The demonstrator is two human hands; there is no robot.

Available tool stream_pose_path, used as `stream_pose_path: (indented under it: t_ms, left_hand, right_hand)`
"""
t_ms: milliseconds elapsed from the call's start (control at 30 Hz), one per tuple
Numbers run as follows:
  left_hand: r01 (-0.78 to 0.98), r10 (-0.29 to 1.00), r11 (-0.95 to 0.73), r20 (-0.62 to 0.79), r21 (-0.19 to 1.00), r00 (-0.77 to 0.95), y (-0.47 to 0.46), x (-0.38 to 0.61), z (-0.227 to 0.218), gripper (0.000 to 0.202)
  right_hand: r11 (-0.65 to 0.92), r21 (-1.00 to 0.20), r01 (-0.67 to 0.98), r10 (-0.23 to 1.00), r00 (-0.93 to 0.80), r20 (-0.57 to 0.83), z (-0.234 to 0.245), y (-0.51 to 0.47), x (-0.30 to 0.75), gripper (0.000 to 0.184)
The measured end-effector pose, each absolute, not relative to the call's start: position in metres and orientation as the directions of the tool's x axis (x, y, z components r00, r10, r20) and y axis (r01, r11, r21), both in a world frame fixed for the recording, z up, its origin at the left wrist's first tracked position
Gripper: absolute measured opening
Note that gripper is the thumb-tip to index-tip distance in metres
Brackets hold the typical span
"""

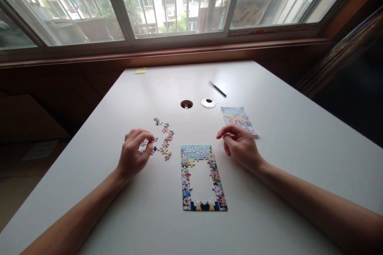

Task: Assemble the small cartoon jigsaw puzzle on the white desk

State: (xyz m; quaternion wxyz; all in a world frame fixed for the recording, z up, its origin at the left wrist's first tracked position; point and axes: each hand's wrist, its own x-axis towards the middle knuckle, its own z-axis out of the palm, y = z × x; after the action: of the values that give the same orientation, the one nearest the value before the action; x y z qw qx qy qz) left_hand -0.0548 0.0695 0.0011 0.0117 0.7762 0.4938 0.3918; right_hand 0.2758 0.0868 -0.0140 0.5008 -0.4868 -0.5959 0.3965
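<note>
My left hand (134,149) hovers at the loose jigsaw pieces (166,143), its thumb and index finger pinched on a small puzzle piece (155,139) that is mostly hidden. Some of the pile lies behind those fingers. In front of me lies a partly assembled jigsaw puzzle (205,206) with a "Bluey" title along its top; its border is filled and the middle shows white. Right of it, my right hand (239,145) is held with fingers curled in and thumb close to the index finger, nothing visible in it. Just beyond that hand lies a printed picture sheet (237,117).
A black pen (218,89) lies toward the back of the white table (119,215). Nearer are a round cable hole (186,104) and its metal cover ring (208,103). A yellow sticky note (140,71) is at the far left edge, below a barred window.
</note>
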Motion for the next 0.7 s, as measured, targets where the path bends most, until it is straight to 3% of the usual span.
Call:
stream_pose_path:
  t_ms: [267,700]
  left_hand:
    - [0.877,0.873,-0.304,0.478,0.372,0.1,0.091,-0.092,0.009,0.018]
    - [0.86,0.907,-0.364,0.347,0.357,0.24,0.099,-0.117,0.015,0.019]
  right_hand:
    - [0.185,-0.957,0.225,0.983,-0.029,0.184,-0.019,0.09,0.282,0.01]
    - [0.182,-0.95,0.254,0.983,-0.02,0.183,-0.015,0.089,0.28,0.01]
